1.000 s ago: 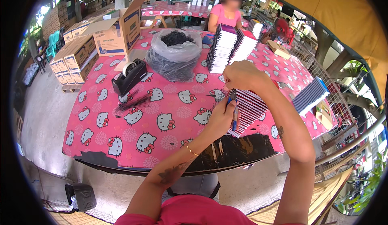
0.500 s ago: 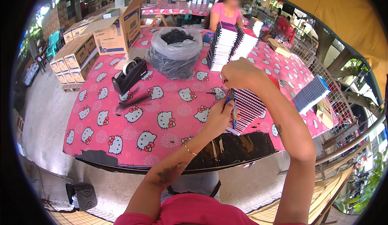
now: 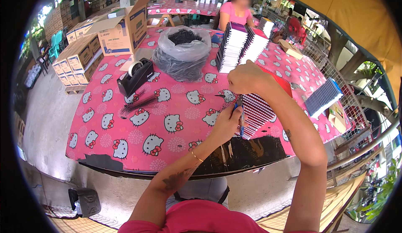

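Observation:
My left hand is closed around a pair of blue-handled pliers, held upright with the jaws pointing away from me. The tool is beside a stack of wire-bound notebooks, whose rows of bindings face me; a red cover shows behind my right forearm. Just beyond the tool's tip is my right hand, bent down with fingers pinched together at the stack's far left corner. Whatever sits between those fingers is hidden by the hand. Thin dark wire ends lie or stick out left of the tip.
Left on the pink patterned table are loose black wire coils and a tape dispenser. Beyond stand a plastic bag of black coils, an open carton and tall notebook stacks. A co-worker sits opposite.
Both hands stay at the corner of the notebook stack with only slight movement. The whole view has shifted very slightly.

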The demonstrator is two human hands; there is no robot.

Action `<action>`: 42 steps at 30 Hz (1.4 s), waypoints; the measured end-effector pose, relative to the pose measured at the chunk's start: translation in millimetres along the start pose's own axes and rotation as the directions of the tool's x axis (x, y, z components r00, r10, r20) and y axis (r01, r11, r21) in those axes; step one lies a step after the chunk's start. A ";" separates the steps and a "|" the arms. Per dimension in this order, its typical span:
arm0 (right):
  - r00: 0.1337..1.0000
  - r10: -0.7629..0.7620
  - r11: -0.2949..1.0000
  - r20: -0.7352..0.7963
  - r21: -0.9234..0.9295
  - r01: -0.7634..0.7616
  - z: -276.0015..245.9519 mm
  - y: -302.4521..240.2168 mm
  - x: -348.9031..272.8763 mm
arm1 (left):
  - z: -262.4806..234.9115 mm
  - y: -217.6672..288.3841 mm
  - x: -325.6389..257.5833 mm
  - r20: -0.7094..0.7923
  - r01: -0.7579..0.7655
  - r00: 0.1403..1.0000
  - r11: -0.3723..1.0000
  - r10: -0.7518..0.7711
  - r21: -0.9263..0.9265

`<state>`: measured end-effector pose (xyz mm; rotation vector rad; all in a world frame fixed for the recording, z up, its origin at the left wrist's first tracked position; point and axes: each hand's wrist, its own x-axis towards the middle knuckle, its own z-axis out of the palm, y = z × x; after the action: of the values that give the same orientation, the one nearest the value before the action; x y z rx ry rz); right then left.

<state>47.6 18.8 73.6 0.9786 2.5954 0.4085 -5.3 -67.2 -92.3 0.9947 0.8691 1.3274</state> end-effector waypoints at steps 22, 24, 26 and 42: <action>1.000 -0.031 0.999 -0.007 -0.043 0.030 19.0 2.5 2.5 | -1.3 0.0 3.2 0.039 0.027 0.999 0.999 -0.028 0.023; 0.999 -0.008 0.999 -0.032 -0.049 0.007 26.4 2.8 5.7 | -1.2 4.1 0.9 0.060 0.031 0.998 0.997 -0.036 0.075; 0.999 0.010 1.000 -0.038 -0.012 -0.010 28.5 3.4 7.9 | -1.5 7.2 -2.3 0.059 0.031 0.997 0.987 -0.040 0.156; 0.996 -0.038 0.990 -0.082 -0.138 0.027 32.3 -12.7 5.7 | -4.3 -7.0 0.5 0.034 0.029 0.999 0.996 -0.032 0.084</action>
<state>49.3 18.3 38.5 0.8898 2.6142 0.6227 -6.7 -66.3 -100.4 1.0628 0.9159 1.2529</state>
